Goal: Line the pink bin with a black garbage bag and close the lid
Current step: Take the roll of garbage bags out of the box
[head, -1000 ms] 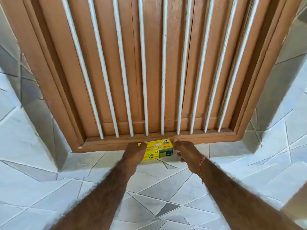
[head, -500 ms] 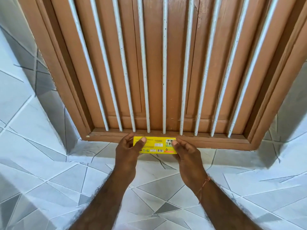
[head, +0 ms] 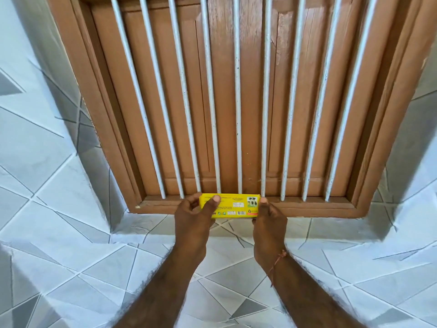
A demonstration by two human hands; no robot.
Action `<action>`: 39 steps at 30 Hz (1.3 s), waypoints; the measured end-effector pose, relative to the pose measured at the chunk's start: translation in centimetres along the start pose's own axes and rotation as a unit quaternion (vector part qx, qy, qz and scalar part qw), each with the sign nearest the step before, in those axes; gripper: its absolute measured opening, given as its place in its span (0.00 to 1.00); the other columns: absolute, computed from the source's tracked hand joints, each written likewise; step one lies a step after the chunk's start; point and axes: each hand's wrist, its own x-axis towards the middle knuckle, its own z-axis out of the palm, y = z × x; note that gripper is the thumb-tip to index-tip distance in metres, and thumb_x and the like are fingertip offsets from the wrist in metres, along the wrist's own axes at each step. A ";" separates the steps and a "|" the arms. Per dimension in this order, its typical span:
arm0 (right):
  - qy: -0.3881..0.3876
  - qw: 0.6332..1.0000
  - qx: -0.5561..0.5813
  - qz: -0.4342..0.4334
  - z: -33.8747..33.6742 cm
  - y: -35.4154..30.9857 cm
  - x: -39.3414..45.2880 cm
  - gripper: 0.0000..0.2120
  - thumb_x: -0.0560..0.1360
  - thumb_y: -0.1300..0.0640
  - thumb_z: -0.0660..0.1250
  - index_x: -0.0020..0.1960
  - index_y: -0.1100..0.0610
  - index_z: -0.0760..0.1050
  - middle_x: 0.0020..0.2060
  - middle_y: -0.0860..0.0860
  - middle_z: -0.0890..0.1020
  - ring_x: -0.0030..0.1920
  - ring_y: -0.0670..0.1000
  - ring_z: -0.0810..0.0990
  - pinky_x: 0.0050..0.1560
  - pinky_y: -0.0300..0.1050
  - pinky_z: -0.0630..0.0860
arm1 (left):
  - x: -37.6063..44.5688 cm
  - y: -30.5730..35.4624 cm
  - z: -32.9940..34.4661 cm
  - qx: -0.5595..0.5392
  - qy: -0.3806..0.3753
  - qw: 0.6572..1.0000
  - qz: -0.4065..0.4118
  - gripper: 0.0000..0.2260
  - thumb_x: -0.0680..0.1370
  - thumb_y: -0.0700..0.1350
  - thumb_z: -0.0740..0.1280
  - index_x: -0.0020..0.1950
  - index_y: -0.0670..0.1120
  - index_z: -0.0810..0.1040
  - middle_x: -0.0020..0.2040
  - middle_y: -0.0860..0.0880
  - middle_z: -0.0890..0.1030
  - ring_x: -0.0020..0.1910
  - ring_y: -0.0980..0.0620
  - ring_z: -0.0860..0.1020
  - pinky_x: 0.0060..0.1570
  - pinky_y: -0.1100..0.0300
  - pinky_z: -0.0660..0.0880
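Observation:
A flat yellow box of garbage bags [head: 234,205] is held level in front of the window sill, its printed back with a barcode facing me. My left hand [head: 194,215] grips its left end, thumb lying across the face. My right hand [head: 268,217] pinches the right end, thumb on the top corner. A red thread circles my right wrist. No pink bin and no black bag are in view.
A brown wooden window [head: 227,91] with closed shutters and several white vertical bars [head: 237,114] fills the upper view. Its sill [head: 307,205] runs just behind the box. Grey and white tiled wall [head: 71,245] surrounds the frame.
The box has come off the sill and been turned so its back faces me. Both hands have closed on its ends, and my view has moved closer to the window.

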 end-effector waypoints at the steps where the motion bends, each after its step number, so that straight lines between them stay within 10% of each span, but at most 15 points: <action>1: 0.002 1.000 0.007 0.020 0.2 -0.2 -0.2 0.16 0.81 0.50 0.59 0.41 0.54 0.80 0.34 0.49 0.81 0.36 0.49 0.78 0.41 0.44 0.76 | 0.1 0.5 0.0 0.012 0.002 1.000 0.015 0.19 0.68 0.48 0.77 0.56 0.44 0.78 0.51 0.43 0.83 0.46 0.48 0.83 0.44 0.52 0.82; 7: 0.021 0.975 0.154 0.157 1.5 -1.4 -1.1 0.15 0.82 0.53 0.58 0.40 0.55 0.76 0.37 0.54 0.80 0.38 0.53 0.78 0.43 0.47 0.76 | 0.4 3.2 0.0 0.053 -0.001 0.994 0.091 0.18 0.69 0.46 0.76 0.56 0.44 0.78 0.48 0.49 0.81 0.42 0.56 0.79 0.33 0.71 0.74; 16: -0.041 0.924 0.230 0.304 1.4 -2.5 -0.5 0.05 0.77 0.65 0.62 0.47 0.60 0.76 0.36 0.58 0.80 0.31 0.53 0.77 0.21 0.36 0.74 | 1.8 6.9 -0.6 0.053 -0.016 0.994 0.089 0.23 0.66 0.51 0.78 0.56 0.44 0.78 0.52 0.43 0.82 0.47 0.45 0.82 0.45 0.48 0.82; 19: -0.049 0.916 0.238 0.318 1.7 -1.8 -0.3 0.08 0.77 0.69 0.59 0.49 0.62 0.76 0.36 0.60 0.79 0.23 0.51 0.79 0.21 0.38 0.75 | 0.8 8.3 0.2 0.102 -0.033 0.982 0.157 0.22 0.69 0.48 0.76 0.60 0.45 0.76 0.54 0.49 0.80 0.46 0.55 0.79 0.35 0.70 0.76; 26: -0.164 0.818 0.421 0.356 1.8 -2.0 -0.7 0.24 0.77 0.41 0.59 0.54 0.61 0.79 0.50 0.65 0.81 0.51 0.65 0.78 0.56 0.60 0.75 | -1.0 11.0 2.3 0.311 -0.109 0.887 0.324 0.21 0.69 0.53 0.74 0.60 0.54 0.74 0.55 0.55 0.78 0.52 0.56 0.75 0.51 0.62 0.71; 30: -0.186 0.771 0.470 0.387 1.2 -1.8 -1.0 0.25 0.75 0.43 0.63 0.60 0.63 0.77 0.57 0.66 0.80 0.63 0.67 0.75 0.56 0.64 0.76 | -1.6 12.1 3.1 0.349 -0.140 0.855 0.357 0.21 0.69 0.51 0.74 0.60 0.54 0.74 0.55 0.54 0.77 0.51 0.55 0.74 0.50 0.63 0.70; 35: -0.137 0.816 0.431 0.360 -0.8 -1.3 -0.5 0.40 0.47 0.63 0.82 0.58 0.63 0.76 0.48 0.63 0.80 0.47 0.60 0.79 0.32 0.49 0.82 | 0.7 13.2 1.1 0.237 -0.084 0.922 0.293 0.17 0.70 0.48 0.75 0.56 0.50 0.77 0.49 0.53 0.78 0.49 0.53 0.76 0.44 0.64 0.73; 39: -0.053 0.851 0.394 0.342 -4.4 -1.0 0.9 0.18 0.69 0.62 0.70 0.57 0.60 0.74 0.45 0.61 0.79 0.43 0.57 0.78 0.33 0.46 0.82 | 5.1 9.1 -4.7 0.093 0.032 0.985 0.141 0.10 0.68 0.51 0.75 0.42 0.46 0.78 0.39 0.46 0.80 0.37 0.51 0.83 0.40 0.50 0.80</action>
